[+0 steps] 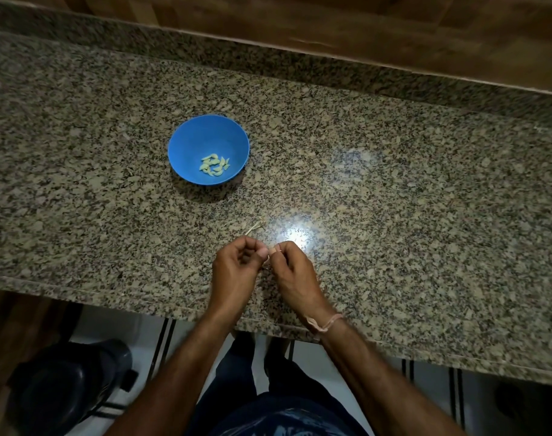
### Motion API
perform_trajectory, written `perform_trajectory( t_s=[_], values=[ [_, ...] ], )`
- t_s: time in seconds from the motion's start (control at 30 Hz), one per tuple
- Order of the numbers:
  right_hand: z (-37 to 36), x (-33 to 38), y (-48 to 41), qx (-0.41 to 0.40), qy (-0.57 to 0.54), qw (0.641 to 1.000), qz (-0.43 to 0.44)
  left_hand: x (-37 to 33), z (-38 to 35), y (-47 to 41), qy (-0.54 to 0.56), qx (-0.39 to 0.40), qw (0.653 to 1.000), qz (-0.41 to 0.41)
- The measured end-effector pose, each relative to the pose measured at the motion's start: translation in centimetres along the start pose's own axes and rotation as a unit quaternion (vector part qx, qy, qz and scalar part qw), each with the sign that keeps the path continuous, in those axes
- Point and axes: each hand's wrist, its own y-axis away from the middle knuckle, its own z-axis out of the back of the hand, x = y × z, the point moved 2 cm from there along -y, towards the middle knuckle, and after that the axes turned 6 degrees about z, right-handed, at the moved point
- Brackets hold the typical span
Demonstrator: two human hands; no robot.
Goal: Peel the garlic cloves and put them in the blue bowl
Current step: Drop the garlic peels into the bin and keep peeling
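Observation:
A blue bowl (189, 133) stands on the granite counter (394, 184), left of centre, with several pale peeled garlic cloves (214, 165) lying in its bottom. Near the counter's front edge my left hand (237, 265) and my right hand (292, 269) meet fingertip to fingertip. Between them they pinch a small garlic clove (272, 250), mostly hidden by the fingers. Both hands have curled fingers. The bowl lies well beyond and to the left of the hands.
A thin scrap of garlic skin or stem (255, 227) lies on the counter just beyond my hands. A wooden wall panel (363, 23) runs behind the counter. Below the front edge, a dark stool or bin (70, 382) stands on the floor at left.

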Motion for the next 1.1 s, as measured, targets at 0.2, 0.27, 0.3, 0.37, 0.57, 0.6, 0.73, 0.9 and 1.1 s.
perform_trajectory(
  t_s=[0.2, 0.27, 0.3, 0.37, 0.57, 0.6, 0.73, 0.9, 1.1],
  values=[
    [-0.2, -0.2, -0.2, 0.015, -0.278, 0.941, -0.193, -0.1, 0.2, 0.5, -0.035, 0.011, 0.998, -0.055],
    [-0.1, -0.1, -0.2, 0.023, -0.34, 0.911, -0.232, 0.1, 0.6, 0.2, -0.025, 0.029, 0.999, -0.039],
    [0.0, -0.1, -0.2, 0.026, -0.342, 0.911, -0.23, 0.1, 0.8, 0.0, 0.001, 0.045, 0.999, -0.014],
    [0.3, -0.1, 0.1, 0.026, -0.294, 0.936, -0.191, 0.0, 1.0, -0.2, 0.062, 0.068, 0.995, 0.048],
    [0.5, -0.9, -0.4, -0.063, -0.095, 0.993, -0.028, -0.2, 0.6, 0.1, 0.123, 0.053, 0.984, 0.113],
    [0.6, -1.1, -0.5, -0.07, -0.094, 0.993, -0.021, -0.2, 0.5, 0.2, 0.124, 0.047, 0.985, 0.113],
    [0.6, -1.4, -0.5, -0.059, -0.135, 0.989, -0.015, -0.1, 0.4, 0.4, 0.12, 0.046, 0.985, 0.119],
    [0.7, -1.5, -0.3, -0.04, -0.157, 0.987, -0.002, 0.0, 0.4, 0.1, 0.109, 0.052, 0.981, 0.149],
    [0.6, -1.6, -0.7, -0.055, -0.1, 0.993, 0.034, -0.5, 0.3, 0.2, 0.049, 0.062, 0.991, 0.108]
  ],
)
